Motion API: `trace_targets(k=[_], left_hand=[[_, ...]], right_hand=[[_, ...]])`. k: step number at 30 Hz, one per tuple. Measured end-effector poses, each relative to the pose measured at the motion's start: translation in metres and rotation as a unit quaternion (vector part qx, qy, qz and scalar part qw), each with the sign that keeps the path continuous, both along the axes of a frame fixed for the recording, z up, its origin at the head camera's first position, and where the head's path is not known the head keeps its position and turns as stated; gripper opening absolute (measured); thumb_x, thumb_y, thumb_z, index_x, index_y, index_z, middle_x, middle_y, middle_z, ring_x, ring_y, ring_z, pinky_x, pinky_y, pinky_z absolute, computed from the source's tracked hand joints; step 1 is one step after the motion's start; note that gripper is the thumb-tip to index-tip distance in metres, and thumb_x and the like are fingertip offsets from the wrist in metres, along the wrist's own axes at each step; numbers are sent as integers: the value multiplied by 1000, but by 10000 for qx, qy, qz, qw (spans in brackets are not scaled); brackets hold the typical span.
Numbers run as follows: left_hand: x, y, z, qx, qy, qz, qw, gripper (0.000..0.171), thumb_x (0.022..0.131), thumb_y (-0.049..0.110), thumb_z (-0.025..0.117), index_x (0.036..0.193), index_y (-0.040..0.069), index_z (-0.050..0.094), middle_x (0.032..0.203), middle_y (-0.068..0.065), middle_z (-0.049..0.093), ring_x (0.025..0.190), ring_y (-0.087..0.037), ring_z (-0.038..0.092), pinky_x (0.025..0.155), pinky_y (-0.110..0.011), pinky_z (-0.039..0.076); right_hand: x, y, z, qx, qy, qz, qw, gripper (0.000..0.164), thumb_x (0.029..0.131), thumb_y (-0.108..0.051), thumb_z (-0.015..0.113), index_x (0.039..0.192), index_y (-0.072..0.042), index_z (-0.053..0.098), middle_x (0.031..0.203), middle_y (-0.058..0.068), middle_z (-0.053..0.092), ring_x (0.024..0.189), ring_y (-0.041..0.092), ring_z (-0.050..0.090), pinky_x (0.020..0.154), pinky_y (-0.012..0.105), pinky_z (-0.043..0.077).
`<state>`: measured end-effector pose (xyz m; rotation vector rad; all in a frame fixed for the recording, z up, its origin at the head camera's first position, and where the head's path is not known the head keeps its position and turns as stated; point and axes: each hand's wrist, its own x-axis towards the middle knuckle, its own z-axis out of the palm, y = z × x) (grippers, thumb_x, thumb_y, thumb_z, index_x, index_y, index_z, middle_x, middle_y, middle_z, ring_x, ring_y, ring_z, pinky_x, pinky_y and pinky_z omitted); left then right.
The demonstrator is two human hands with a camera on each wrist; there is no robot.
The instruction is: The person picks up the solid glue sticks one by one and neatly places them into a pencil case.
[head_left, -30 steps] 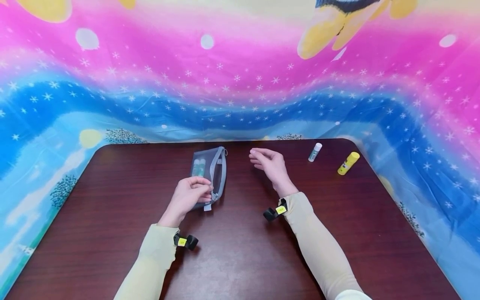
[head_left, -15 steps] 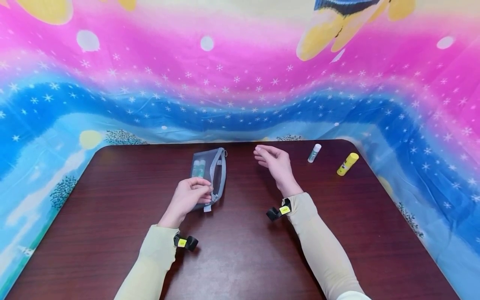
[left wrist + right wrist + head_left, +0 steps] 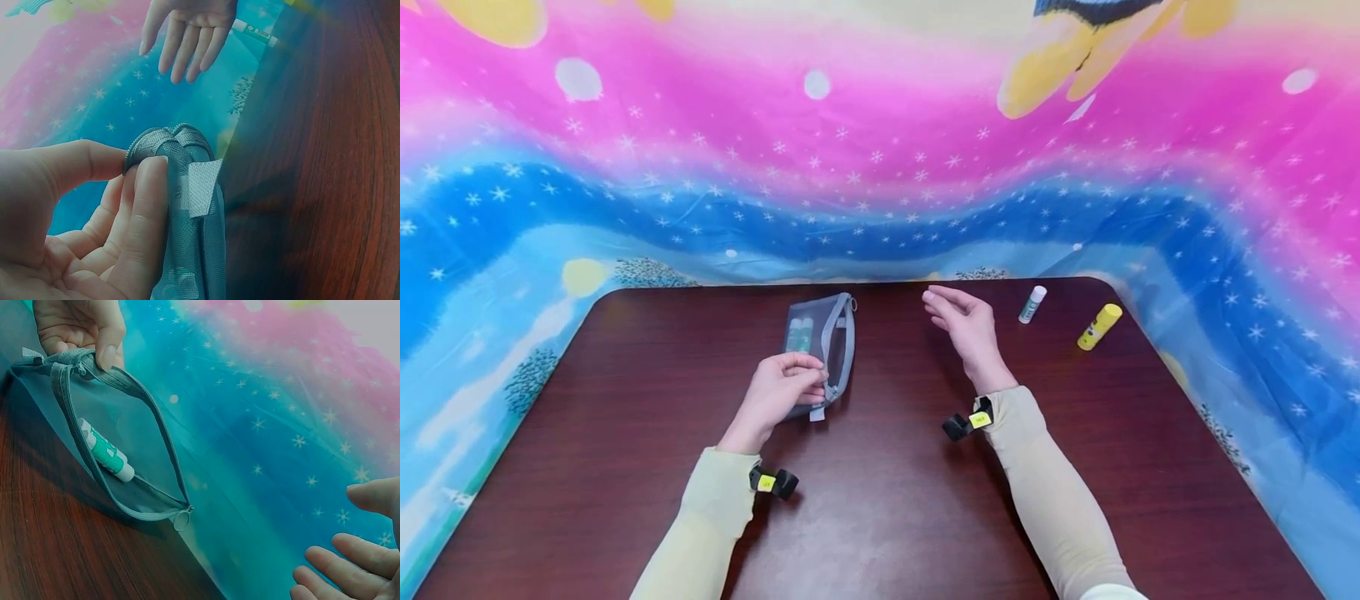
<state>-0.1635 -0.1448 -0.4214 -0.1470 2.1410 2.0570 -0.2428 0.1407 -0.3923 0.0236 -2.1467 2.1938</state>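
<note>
My left hand [image 3: 775, 392] pinches the near edge of a grey mesh zipper pouch [image 3: 811, 307] between thumb and fingers. The pouch's zip is undone, and its mouth gapes toward the right. Two white-and-green glue sticks [image 3: 800, 335] show through the mesh. One glue stick [image 3: 106, 452] appears through the opening in the right wrist view. My right hand [image 3: 966, 333] is held over the table right of the pouch, fingers relaxed and nothing in them. Beyond it stands a white-and-green glue stick [image 3: 1032, 305], with a yellow glue stick [image 3: 1099, 327] farther right.
The dark wooden table [image 3: 880, 517] has rounded far corners. A colourful printed cloth [image 3: 880, 183] rises behind it and along both sides. Black straps with small yellow labels are on both wrists.
My right hand has moved right, away from the pouch and nearer the white-and-green glue stick. The left hand and pouch have stayed in place.
</note>
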Motion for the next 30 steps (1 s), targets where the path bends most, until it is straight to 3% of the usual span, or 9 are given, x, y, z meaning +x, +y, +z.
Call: trace_targets(k=[5,24,30], left_hand=[[-2,3,1,35,50,-66,10000,16,95,5,70,108,-5,68,96,-21,72,73,-21,71,72,-34,62],[-2,-1,2,14,22,46,10000,15,94,4,70,106,-5,69,90,-17,72,70,-21,71,71,-34,62],[-3,-2,1,8,-6,69,10000,15,93,4,70,105,-5,69,89,-17,72,70,-21,72,70,-33,62]], right_hand=[[-4,8,1,-67,36,-163,9998,41,96,-24,74,128,1,68,122,17,69,106,19,69,101,43,52],[-8,31,15,-437,367,-484,9972,43,95,-22,75,129,3,67,121,13,70,106,18,69,102,40,51],[-9,40,16,-550,290,-647,9960,42,93,-22,77,128,0,69,126,15,68,107,18,69,105,45,48]])
